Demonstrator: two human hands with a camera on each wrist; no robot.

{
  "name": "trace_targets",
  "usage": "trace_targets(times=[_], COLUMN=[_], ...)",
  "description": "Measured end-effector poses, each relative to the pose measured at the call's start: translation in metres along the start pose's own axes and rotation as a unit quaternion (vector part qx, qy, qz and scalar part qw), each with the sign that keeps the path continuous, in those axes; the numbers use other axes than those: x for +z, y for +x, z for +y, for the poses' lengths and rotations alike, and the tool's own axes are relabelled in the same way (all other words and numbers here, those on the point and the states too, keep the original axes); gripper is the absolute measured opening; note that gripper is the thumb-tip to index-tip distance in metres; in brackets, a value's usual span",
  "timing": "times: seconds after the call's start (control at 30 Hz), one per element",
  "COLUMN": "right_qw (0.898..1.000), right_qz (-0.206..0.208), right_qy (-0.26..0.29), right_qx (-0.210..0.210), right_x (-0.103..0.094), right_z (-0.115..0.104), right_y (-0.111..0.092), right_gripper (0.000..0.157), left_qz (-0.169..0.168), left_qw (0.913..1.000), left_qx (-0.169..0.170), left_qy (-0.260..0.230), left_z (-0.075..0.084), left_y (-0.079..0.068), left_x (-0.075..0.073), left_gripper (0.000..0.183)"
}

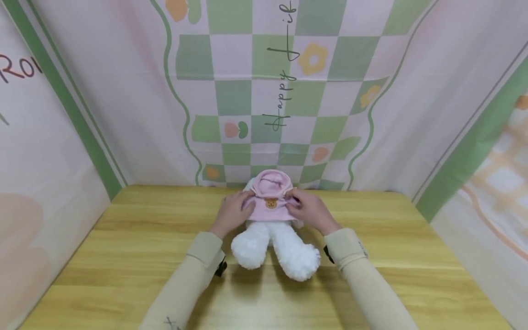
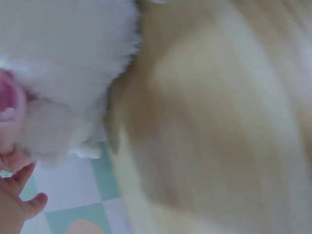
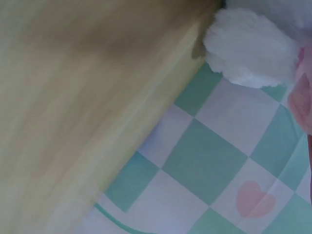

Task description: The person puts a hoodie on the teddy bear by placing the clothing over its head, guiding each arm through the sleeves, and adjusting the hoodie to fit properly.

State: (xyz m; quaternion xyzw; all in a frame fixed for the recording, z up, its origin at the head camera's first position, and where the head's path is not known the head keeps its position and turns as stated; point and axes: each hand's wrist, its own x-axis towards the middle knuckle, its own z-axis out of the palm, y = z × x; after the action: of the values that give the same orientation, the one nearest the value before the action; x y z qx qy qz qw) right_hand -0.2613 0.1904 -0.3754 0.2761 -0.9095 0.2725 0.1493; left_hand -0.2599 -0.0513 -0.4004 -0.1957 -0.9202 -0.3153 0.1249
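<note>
On the table lies a white plush toy (image 1: 297, 256), its fluffy legs pointing toward me. A small pink hoodie (image 1: 268, 213) with a bear-face patch covers its upper body; the hood's opening faces up and the toy's head is mostly hidden. My left hand (image 1: 235, 211) grips the hoodie's left side, and my right hand (image 1: 311, 211) pinches its right side. In the left wrist view, fingers of the left hand (image 2: 17, 200) are by the pink cloth (image 2: 9, 105) and white fur. The right wrist view has white fur (image 3: 253, 48) beside pink fabric (image 3: 303, 97).
The wooden table (image 1: 144, 256) ends at a hanging checked cloth (image 1: 272, 96) right behind the toy. Pale printed curtains (image 1: 53, 151) stand on both sides.
</note>
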Motion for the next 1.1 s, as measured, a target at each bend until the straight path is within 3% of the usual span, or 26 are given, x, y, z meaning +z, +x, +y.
trace_targets(times=[0.13,0.23,0.37,0.43,0.63,0.77,0.9,1.0,1.1], right_qw=[0.997,0.991,0.987,0.988,0.988,0.988,0.994,0.997,0.998], right_qz=[0.045,0.094,0.134,0.134,0.104,0.073,0.03,0.002,-0.029], right_qy=[-0.032,-0.057,-0.07,-0.069,-0.112,-0.133,-0.103,-0.065,-0.037], right_qx=[-0.046,-0.073,-0.06,-0.034,0.015,0.032,0.034,0.038,0.05], right_x=[-0.003,-0.005,-0.008,-0.008,0.007,0.019,0.025,0.027,0.029], right_z=[0.0,0.0,-0.002,-0.004,0.0,0.004,0.008,0.011,0.015], right_y=[0.01,0.02,0.031,0.035,0.037,0.03,0.027,0.026,0.026], right_gripper=[0.01,0.01,0.009,0.009,0.012,0.022,0.031,0.036,0.038], left_qz=[0.038,0.094,0.178,0.189,0.137,0.123,0.109,0.089,0.059], left_qw=[0.9988,0.9937,0.9785,0.9747,0.9766,0.9682,0.9621,0.9662,0.9792], left_qx=[0.015,0.033,0.044,0.026,-0.032,-0.021,-0.006,0.0,-0.002], left_qy=[0.025,0.05,0.095,0.116,0.163,0.216,0.25,0.242,0.194], left_z=[0.004,0.009,0.015,0.018,0.022,0.017,0.013,0.011,0.007], left_y=[0.009,0.014,0.021,0.022,0.022,0.021,0.02,0.02,0.02], left_x=[-0.008,-0.013,-0.015,-0.014,-0.007,0.002,0.006,0.009,0.011], left_gripper=[0.029,0.024,0.025,0.029,0.045,0.041,0.038,0.038,0.038])
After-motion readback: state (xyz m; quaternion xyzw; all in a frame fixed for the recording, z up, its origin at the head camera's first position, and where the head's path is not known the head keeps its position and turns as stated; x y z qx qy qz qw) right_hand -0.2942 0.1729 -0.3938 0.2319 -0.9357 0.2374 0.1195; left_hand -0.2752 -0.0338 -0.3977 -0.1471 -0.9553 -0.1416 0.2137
